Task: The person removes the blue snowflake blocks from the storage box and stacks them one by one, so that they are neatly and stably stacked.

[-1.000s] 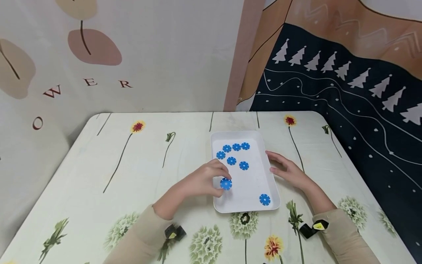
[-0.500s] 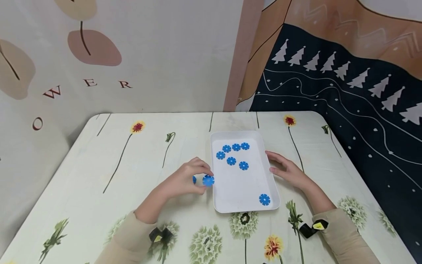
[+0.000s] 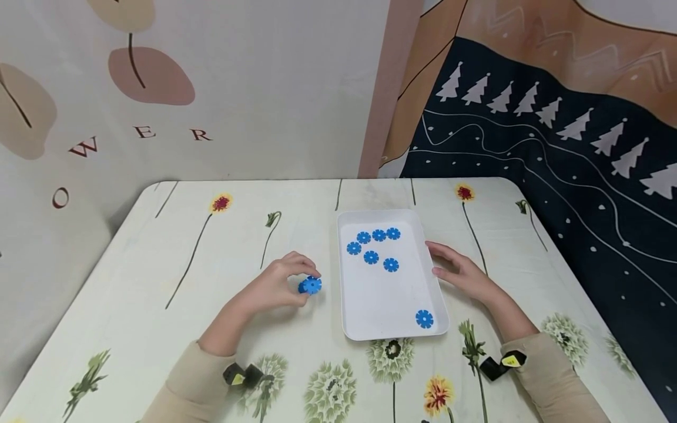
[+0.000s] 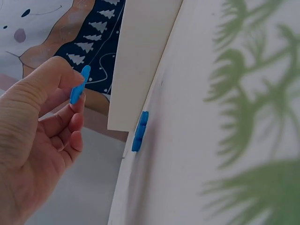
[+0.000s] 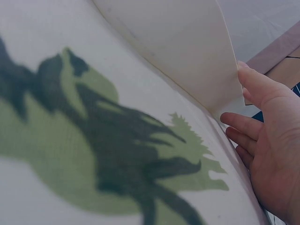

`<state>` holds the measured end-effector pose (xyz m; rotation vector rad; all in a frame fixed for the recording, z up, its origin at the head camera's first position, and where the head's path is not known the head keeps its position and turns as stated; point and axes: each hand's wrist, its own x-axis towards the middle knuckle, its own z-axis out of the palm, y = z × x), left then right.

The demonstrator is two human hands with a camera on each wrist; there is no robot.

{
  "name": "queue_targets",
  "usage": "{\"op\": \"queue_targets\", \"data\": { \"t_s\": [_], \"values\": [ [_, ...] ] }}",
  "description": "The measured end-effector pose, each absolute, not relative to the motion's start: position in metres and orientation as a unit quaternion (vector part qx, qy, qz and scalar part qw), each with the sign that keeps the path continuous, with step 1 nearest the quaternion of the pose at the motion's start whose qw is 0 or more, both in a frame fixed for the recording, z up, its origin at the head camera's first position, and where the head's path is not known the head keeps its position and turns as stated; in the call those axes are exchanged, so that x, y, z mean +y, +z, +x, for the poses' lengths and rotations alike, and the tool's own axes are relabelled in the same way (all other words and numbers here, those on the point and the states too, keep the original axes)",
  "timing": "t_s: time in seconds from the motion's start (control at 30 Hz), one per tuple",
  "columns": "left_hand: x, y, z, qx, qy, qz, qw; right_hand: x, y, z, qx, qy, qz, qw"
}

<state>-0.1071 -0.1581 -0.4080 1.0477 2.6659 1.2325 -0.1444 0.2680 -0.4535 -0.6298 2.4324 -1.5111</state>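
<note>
Thumb and fingers of my left hand (image 3: 277, 285) pinch a blue notched plastic disc (image 3: 312, 285), held above the tablecloth left of the tray. Below it, a second blue disc (image 4: 140, 131) lies on the cloth in the left wrist view; from the head it is mostly hidden behind the held one. The white rectangular tray (image 3: 402, 294) holds several more discs, a group (image 3: 371, 257) toward its far left and a single disc (image 3: 424, 319) at the near right. My right hand (image 3: 465, 279) rests its fingertips against the tray's right side, fingers loosely extended.
The table (image 3: 158, 252) has a white cloth printed with flowers. A pale wall hanging (image 3: 275, 88) and a dark one with trees (image 3: 529, 135) stand behind and to the right. Each sleeve carries a small black device (image 3: 512, 360).
My left hand has carried its disc from inside the tray, over the left rim, to above the disc on the cloth. The right hand and tray stay put.
</note>
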Motion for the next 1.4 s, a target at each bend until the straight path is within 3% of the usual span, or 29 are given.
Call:
{"op": "queue_targets", "data": {
  "t_s": [1.0,1.4],
  "values": [
    [-0.178,-0.439,-0.118,0.860,0.403,0.302,0.078,0.268,-0.457,-0.145,0.828,-0.508,-0.214,0.104],
    [-0.179,-0.443,-0.120,0.862,0.389,0.316,0.075,0.269,-0.455,-0.145,0.825,-0.513,-0.211,0.107]
  ]
}}
